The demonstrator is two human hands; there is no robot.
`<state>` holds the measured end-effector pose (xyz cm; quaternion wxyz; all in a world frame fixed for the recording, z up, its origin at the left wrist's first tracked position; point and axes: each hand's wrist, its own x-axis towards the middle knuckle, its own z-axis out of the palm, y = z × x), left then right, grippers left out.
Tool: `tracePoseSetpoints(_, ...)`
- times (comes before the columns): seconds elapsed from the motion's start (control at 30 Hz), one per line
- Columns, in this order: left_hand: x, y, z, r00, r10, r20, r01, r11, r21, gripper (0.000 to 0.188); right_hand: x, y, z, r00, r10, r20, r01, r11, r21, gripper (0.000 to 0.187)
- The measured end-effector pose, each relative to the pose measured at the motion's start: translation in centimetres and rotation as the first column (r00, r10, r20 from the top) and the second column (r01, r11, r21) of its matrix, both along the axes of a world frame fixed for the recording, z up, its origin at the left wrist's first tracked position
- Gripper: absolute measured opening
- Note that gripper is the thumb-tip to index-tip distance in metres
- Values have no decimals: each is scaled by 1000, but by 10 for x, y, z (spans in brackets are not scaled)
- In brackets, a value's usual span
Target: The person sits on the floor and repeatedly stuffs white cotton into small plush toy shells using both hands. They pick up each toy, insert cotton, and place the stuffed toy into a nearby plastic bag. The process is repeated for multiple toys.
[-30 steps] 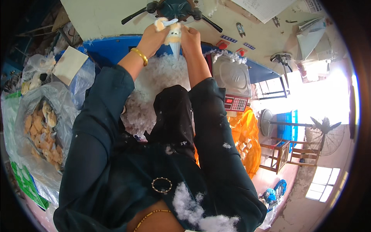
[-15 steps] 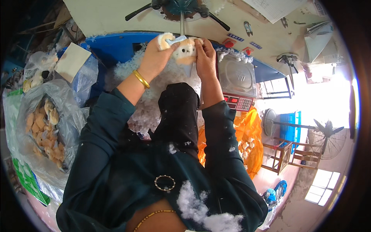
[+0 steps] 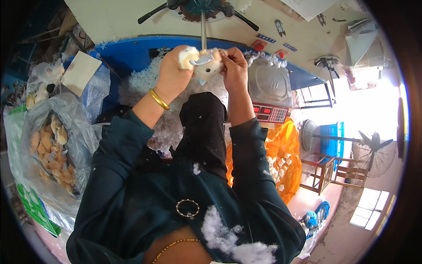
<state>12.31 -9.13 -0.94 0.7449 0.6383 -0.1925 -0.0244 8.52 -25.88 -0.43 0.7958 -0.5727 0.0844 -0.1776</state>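
Note:
Between my hands is a small cream and tan plush toy (image 3: pixel 210 69) with a dark eye and a grey-blue patch of fabric. My left hand (image 3: pixel 174 66) is closed around its left side, where a white and tan furry part shows beside the thumb. The fingers of my right hand (image 3: pixel 234 66) pinch its right edge. Just beyond the toy, a thin metal tube (image 3: pixel 203 33) comes down from the machine; whether the toy touches the tube cannot be made out. Loose white stuffing (image 3: pixel 145 86) lies below, in the blue tray (image 3: pixel 132 50).
At left, a clear plastic bag (image 3: pixel 83 121) holds several tan plush pieces. A weighing scale (image 3: pixel 269 83) stands right of my right hand, above an orange bag (image 3: pixel 290 176) of pale pieces. Black handles (image 3: pixel 151 13) flank the tube. Red buttons (image 3: pixel 259 45) sit on the table edge.
The toy has turned and tilted, so one eye shows rather than its front. My left hand has moved slightly left and curled more around it; the right hand still pinches its edge.

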Motion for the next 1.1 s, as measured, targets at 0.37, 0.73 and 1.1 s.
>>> tracePoseSetpoints(0.37,3,9,9,979,46,197,-73,988,133,22,-4,10,1,991,-83,107,93,992,-89,15)
tracePoseSetpoints(0.73,9,17,-3,916,102,387,-198,956,216,18,-18,28,5,983,-107,146,131,978,-164,18)
tracePoseSetpoints(1.1,-16,53,12,784,-503,-363,418,861,-290,39,-122,-58,22,871,112,-479,-435,630,-643,19)
